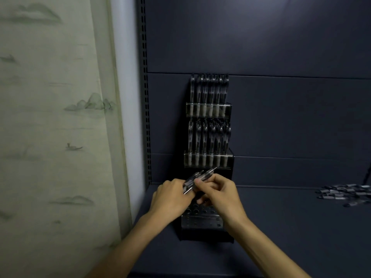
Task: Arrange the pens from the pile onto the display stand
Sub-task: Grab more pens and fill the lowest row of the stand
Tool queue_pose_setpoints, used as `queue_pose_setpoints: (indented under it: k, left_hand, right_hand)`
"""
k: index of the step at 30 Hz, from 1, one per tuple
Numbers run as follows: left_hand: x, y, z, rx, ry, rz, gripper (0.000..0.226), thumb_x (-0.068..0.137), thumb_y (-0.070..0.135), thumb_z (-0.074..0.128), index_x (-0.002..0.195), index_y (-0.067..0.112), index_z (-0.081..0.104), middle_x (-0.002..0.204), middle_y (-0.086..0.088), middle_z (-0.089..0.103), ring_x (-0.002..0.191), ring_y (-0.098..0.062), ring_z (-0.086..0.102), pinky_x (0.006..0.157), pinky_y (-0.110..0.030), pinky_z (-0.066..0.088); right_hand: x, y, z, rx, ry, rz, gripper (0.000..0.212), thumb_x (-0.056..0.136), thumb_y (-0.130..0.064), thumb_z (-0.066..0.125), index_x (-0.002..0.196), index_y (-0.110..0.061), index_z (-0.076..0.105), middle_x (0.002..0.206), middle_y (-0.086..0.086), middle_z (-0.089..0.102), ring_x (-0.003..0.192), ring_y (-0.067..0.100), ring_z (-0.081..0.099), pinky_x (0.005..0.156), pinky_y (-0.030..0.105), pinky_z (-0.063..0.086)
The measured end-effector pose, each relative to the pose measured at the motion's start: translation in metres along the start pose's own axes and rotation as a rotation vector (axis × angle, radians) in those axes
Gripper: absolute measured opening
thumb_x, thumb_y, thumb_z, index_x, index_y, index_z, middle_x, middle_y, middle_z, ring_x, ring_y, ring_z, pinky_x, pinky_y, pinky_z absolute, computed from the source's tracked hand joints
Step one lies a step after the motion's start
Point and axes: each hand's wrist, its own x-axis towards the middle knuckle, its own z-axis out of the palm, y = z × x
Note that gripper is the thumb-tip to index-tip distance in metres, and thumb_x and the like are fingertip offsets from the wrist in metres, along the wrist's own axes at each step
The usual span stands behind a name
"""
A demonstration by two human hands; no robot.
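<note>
Head view: stand (208,109) top and middle tiers filled, bottom tier holes vacant; left hand (172,194) grasping pens (197,180) above bottom tier, right hand (218,192) pinching one from that bundle; pile (345,193) remaining far right of stand.
</note>
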Motion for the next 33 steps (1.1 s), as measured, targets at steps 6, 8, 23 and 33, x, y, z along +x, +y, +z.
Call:
queue_pose_setpoints:
  k: [6,8,23,33]
  left_hand:
    - [0.001,-0.003,-0.004,-0.014,0.027,-0.009,0.033,0.092,0.055,0.051,0.076,0.028,0.063,0.073,0.006,0.066,0.078,-0.022,0.065,0.07,-0.04,0.055]
    - [0.003,-0.004,-0.005,-0.016,0.03,-0.014,0.032,0.092,0.055,0.052,0.081,0.028,0.066,0.074,0.006,0.066,0.078,-0.023,0.066,0.07,-0.039,0.055]
    - [-0.009,-0.049,-0.011,0.034,0.07,-0.053,0.02,0.092,0.041,0.061,0.082,0.024,0.065,0.065,0.011,0.053,0.069,-0.016,0.054,0.066,-0.032,0.049]
    - [-0.013,-0.05,-0.002,0.025,0.061,-0.083,0.027,0.089,0.043,0.06,0.067,0.03,0.051,0.076,0.001,0.066,0.081,-0.029,0.064,0.072,-0.04,0.053]
  right_hand:
    - [-0.002,0.003,0.003,0.026,-0.037,-0.064,0.01,0.095,-0.013,0.066,0.096,-0.005,0.072,0.084,0.016,0.074,0.062,0.018,0.063,0.054,0.024,0.048]
    - [-0.001,0.003,0.007,0.057,-0.017,-0.08,0.01,0.096,-0.012,0.065,0.096,-0.004,0.07,0.084,0.016,0.073,0.064,0.018,0.065,0.054,0.023,0.049]
    - [0.03,0.006,-0.009,-0.258,0.257,-0.329,0.008,0.094,-0.02,0.069,0.098,-0.018,0.063,0.084,-0.001,0.072,0.079,0.012,0.072,0.065,0.03,0.061]
    - [0.036,0.042,0.008,-0.515,0.14,-0.374,0.011,0.093,-0.026,0.071,0.098,-0.02,0.063,0.083,-0.01,0.072,0.079,0.003,0.07,0.073,0.038,0.06]
